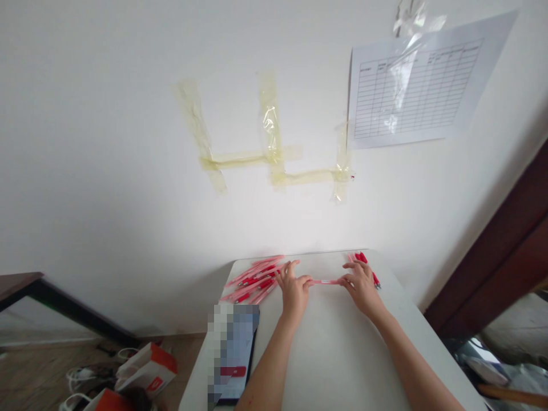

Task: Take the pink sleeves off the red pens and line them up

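A slim pink pen point(324, 281) with a small white label is stretched level between my two hands, just above the white table. My left hand point(294, 291) pinches its left end, the other fingers raised. At the opposite end, the fingers of my right hand point(360, 287) are closed on the same pen. Beside my left hand lies a loose pile of pink and red pens point(252, 279), partly covered by my fingers. A smaller group of red pens point(363, 258) sits behind my right hand, which hides part of it.
The white table point(342, 354) stands against a wall. A phone point(235, 354), partly pixelated, rests on its left side. Yellowed tape point(274, 131) and a printed sheet point(411, 91) are on the wall. White and orange bags point(148, 368) stand on the floor at left.
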Available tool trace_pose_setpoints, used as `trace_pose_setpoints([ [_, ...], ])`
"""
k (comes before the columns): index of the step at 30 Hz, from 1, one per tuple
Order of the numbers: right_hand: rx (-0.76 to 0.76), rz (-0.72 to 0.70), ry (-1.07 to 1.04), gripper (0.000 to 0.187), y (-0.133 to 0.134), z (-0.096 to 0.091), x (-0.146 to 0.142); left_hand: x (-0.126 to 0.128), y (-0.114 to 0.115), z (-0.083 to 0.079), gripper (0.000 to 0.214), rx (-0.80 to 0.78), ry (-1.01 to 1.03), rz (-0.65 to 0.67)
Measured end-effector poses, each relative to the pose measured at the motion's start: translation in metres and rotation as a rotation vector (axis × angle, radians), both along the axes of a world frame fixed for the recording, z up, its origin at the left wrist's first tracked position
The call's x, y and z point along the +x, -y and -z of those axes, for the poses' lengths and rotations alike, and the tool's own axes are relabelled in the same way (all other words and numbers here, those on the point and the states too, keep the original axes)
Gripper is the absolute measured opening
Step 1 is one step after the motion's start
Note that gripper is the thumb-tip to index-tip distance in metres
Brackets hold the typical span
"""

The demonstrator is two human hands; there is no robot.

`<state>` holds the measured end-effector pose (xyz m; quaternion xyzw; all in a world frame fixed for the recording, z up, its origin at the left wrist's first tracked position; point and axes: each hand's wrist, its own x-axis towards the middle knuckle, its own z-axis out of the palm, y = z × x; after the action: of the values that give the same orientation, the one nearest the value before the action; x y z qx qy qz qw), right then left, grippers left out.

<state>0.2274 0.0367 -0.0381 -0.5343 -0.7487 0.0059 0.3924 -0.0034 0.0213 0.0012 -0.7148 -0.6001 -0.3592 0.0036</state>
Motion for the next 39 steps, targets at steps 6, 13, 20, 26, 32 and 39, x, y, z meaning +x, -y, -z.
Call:
trace_pose_setpoints([
  [6,-0.011,-0.004,0.025,0.037,0.0017,-0.0009,-0.0013,-0.0036,-0.0032,0.0033,0.004,0.044,0.036,-0.006],
  [13,0.099,0.017,-0.007,0.025,-0.0012,0.0033,0.0030,-0.0033,-0.0014,0.0028,0.006,0.028,0.026,-0.019],
  [20,0.053,-0.008,0.053,0.028,-0.0006,0.0044,-0.0002,-0.0038,-0.0027,0.0048,0.009,0.006,-0.002,-0.007],
  [26,0.025,-0.006,0.073,0.028,0.0007,0.0018,-0.0009,-0.0051,-0.0044,0.0075,0.016,0.012,-0.005,0.001],
  [32,0.043,0.011,0.060,0.029,0.0011,-0.0015,-0.0018,-0.0044,-0.0037,0.0045,0.014,0.021,0.014,0.002],
  [39,0.053,0.015,0.005,0.029,0.0004,0.0018,0.0032,-0.0027,-0.0001,0.0021,0.006,0.009,0.069,-0.017],
])
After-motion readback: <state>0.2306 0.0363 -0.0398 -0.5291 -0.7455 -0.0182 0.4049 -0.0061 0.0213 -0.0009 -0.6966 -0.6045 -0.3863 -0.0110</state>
